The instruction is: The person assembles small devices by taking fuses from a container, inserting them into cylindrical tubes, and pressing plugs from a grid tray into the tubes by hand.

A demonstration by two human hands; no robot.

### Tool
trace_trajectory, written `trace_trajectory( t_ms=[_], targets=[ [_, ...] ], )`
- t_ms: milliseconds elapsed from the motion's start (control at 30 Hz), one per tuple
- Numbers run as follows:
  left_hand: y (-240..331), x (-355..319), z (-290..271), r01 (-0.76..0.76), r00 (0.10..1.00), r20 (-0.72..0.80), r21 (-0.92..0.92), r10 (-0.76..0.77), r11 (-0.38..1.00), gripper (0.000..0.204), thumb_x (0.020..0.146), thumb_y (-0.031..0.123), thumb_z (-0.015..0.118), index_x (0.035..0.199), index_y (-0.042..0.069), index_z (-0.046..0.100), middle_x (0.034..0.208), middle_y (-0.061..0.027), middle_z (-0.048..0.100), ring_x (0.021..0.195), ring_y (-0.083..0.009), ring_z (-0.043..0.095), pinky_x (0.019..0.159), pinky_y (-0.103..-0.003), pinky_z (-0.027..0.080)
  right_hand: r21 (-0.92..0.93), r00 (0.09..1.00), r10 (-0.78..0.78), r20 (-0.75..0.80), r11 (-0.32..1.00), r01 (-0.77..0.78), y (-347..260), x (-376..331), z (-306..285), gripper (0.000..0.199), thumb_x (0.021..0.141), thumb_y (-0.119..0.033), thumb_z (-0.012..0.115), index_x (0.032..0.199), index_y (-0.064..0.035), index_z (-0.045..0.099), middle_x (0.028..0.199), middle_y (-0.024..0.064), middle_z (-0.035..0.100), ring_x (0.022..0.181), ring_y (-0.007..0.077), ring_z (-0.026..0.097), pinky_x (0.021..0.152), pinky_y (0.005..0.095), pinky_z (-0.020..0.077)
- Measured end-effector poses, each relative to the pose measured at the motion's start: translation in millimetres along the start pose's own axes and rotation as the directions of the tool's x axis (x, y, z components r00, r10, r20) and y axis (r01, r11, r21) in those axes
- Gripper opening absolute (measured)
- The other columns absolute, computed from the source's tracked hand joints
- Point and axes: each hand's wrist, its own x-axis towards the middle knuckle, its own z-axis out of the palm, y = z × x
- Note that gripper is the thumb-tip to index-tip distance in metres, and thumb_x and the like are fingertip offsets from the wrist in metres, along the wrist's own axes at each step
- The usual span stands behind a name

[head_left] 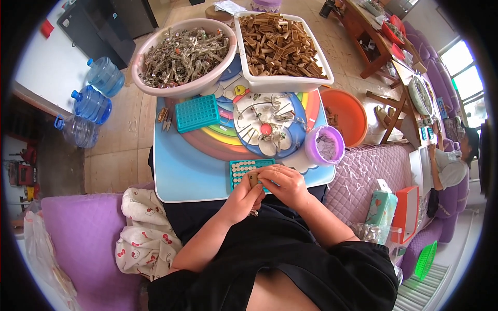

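Over the table's near edge, my left hand (239, 202) is closed on a small flat tan piece (253, 179) with a dark mark on it. My right hand (288, 185) pinches at the same piece from the other side. Just beyond my fingers lies a teal rack (267, 163), partly covered by my hands, with rows of round white pieces (243, 167) in it. A small shiny bit (253, 213) shows below my left hand, too small to name. Past the rack, loose thin metal-looking pieces (267, 129) are scattered on the tabletop.
A second teal rack (197, 113) lies at the table's left. A pink basin (139, 67) of shiny tangled pieces and a white tub (290, 85) of brown pieces stand behind. A purple-rimmed container (338, 150) is at right, with an orange basin (355, 116) beyond. Another person (450, 168) sits far right.
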Motion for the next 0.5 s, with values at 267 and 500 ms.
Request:
trace_trajectory(
  t_ms=[267,500],
  targets=[
    [12,1,2,0.085,0.97,0.22,0.086,-0.102,0.993,0.028,0.097,0.02,0.041,0.121,0.006,0.036,0.072,-0.0006,0.042,0.058,-0.0051,0.034,0.051,-0.019,0.03,0.206,0.976,0.195,0.098,0.955,-0.212,-4,-4,-25,0.017,0.075,-0.007,0.069,0.09,-0.0006,0.063,0.091,0.0097,0.064,0.082,0.0274,0.063,0.073,0.0334,0.0509],
    [17,11,4,0.117,0.888,0.448,0.01,-0.109,0.993,0.072,0.091,0.049,0.047,0.14,0.001,0.025,0.125,-0.0164,0.051,0.111,-0.0233,0.053,0.094,-0.034,0.041,0.745,0.84,0.535,0.091,0.524,-0.414,62,-28,-112,0.022,0.084,-0.021,0.066,0.092,-0.0005,0.06,0.084,0.007,0.063,0.072,0.0165,0.06,0.062,0.0264,0.0468]
  ],
)
